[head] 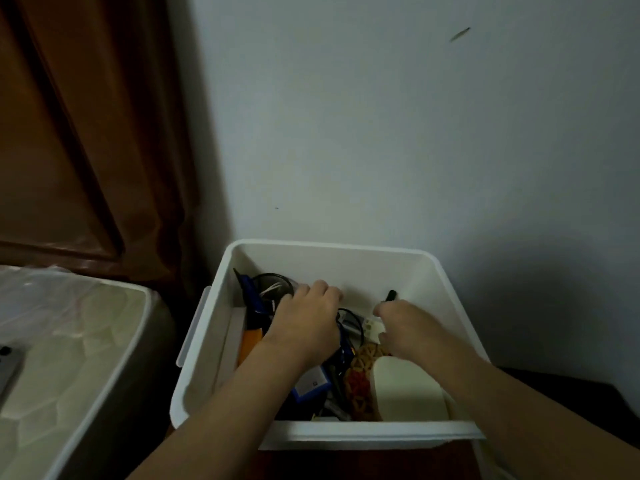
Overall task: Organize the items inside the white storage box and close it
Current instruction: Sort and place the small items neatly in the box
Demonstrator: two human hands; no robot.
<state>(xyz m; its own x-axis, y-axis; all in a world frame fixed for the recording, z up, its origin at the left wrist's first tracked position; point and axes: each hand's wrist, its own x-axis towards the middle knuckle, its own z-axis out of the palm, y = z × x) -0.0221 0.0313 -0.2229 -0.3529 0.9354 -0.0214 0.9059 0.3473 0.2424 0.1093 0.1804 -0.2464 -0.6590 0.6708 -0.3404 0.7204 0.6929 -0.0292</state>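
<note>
The white storage box (332, 252) stands open against the wall, with no lid in view. Both my hands reach down into it. My left hand (304, 317) lies knuckles-up over coiled black cables (273, 289) and a blue tool (251, 294) in the left half; its fingertips are hidden. My right hand (408, 327) is curled around a black pen-like item (390, 295) near the far right side. Below my wrists lie a blue-edged device (311, 381), a woven yellow-red item (360, 372), an orange piece (250, 344) and a cream rounded object (405, 389).
A mattress wrapped in clear plastic (69, 358) lies to the left of the box, with a grey device (8, 362) on it. A brown curtain (86, 133) hangs at the back left. The pale wall (415, 133) is right behind the box.
</note>
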